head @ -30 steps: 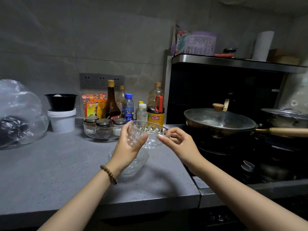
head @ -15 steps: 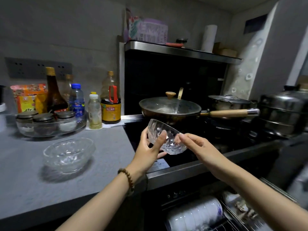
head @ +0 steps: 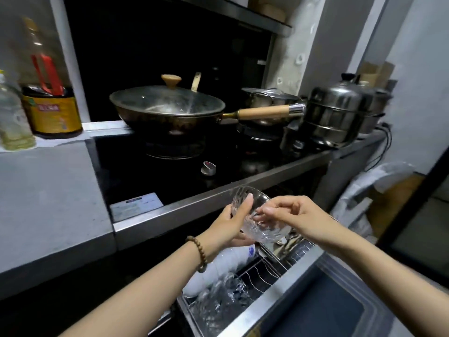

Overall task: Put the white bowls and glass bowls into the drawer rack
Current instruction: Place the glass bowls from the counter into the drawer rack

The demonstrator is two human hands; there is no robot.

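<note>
I hold a cut-glass bowl (head: 261, 224) tilted on its side, just below the stove's front edge and above the open drawer rack (head: 264, 268). My left hand (head: 230, 224) grips its near rim with the thumb inside. My right hand (head: 289, 214) pinches the far rim with its fingertips. In the wire rack below, white bowls (head: 218, 266) stand on edge in a row at the left. Glass bowls (head: 223, 297) stand in front of them.
A lidded wok (head: 167, 108) with a wooden handle sits on the black stove. Steel pots (head: 335, 113) stand to its right, oil bottles (head: 51, 110) on the grey counter (head: 46, 195) at the left. The drawer's steel front (head: 298, 295) juts out at the lower right.
Both hands carried the glass bowl off the counter, rightward and down past the stove's edge to above the open rack. My view swung right and down, and the counter's other glass bowl left the frame.
</note>
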